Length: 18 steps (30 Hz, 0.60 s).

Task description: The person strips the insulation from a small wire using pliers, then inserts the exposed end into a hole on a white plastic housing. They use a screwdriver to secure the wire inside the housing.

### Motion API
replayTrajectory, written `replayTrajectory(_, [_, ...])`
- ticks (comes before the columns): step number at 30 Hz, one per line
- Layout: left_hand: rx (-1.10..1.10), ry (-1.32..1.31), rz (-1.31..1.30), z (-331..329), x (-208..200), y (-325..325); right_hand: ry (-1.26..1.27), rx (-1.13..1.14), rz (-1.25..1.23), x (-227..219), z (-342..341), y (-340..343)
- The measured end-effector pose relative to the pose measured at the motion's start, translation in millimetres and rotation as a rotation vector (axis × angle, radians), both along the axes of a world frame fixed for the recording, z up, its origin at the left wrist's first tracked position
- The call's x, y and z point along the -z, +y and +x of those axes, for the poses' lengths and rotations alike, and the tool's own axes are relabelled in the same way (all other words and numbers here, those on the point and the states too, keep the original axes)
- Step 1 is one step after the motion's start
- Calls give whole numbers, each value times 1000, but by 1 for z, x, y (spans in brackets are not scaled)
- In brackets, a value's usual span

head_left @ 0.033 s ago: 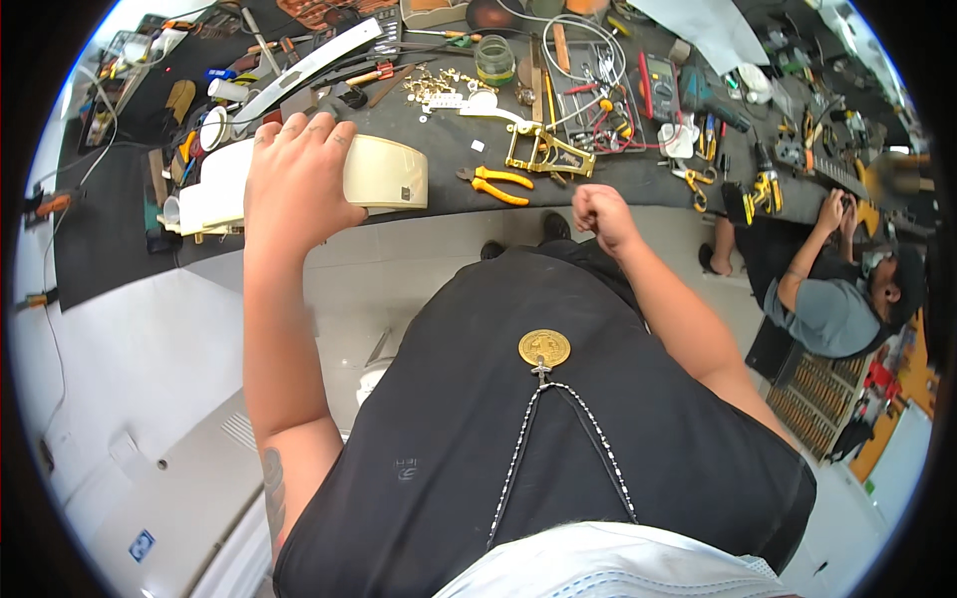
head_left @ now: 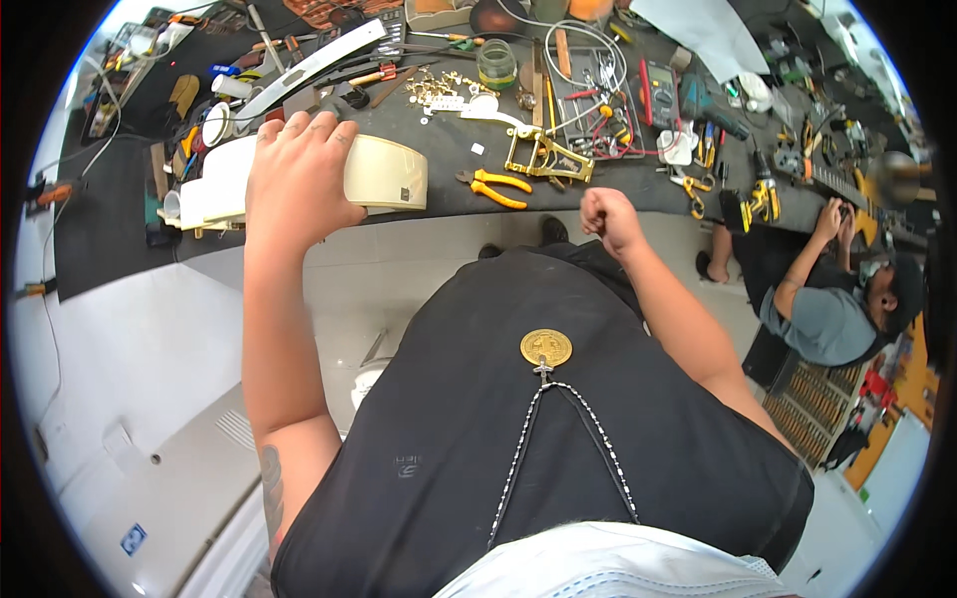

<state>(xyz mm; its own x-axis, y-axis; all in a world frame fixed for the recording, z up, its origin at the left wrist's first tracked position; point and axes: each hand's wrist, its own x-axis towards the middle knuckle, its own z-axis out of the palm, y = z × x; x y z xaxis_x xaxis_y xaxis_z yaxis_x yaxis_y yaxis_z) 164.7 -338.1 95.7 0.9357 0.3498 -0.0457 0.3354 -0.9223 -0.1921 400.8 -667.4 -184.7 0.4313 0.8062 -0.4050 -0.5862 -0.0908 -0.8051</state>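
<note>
My left hand (head_left: 302,179) is wrapped over the top of a cream guitar body (head_left: 389,171) at the bench's near edge. Its fingers reach across the far side and the thumb lies at the near side. A small dark square plate shows on the body's side wall. My right hand (head_left: 610,217) is curled closed just off the bench edge; what it holds, if anything, is hidden inside the fingers. Nearest to it lies a gold guitar vibrato tailpiece (head_left: 548,157) with a pale arm. Between my hands rest orange-handled pliers (head_left: 495,187), their jaws pointing left.
The black bench (head_left: 451,199) carries small gold hardware (head_left: 439,92), a glass jar (head_left: 495,65), a long metal straightedge (head_left: 309,72), a red multimeter (head_left: 660,92) and a yellow-black drill (head_left: 764,194). At the right a co-worker (head_left: 827,309) sits with both hands at the bench.
My right hand has shifted slightly to the right, still closed. My left hand stays on the guitar body. The view has moved a little.
</note>
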Motion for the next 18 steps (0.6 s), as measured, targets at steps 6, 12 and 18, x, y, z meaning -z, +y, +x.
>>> replayTrajectory(6, [-6,-21,3,1,0,-2,-132,140,-443,9,88,-48])
replayTrajectory(12, [-40,-3,42,5,-3,-12,-156,-18,-647,48,168,-85])
replayTrajectory(18, [-110,70,41,16,-8,-19,-156,-300,-750,81,198,-98])
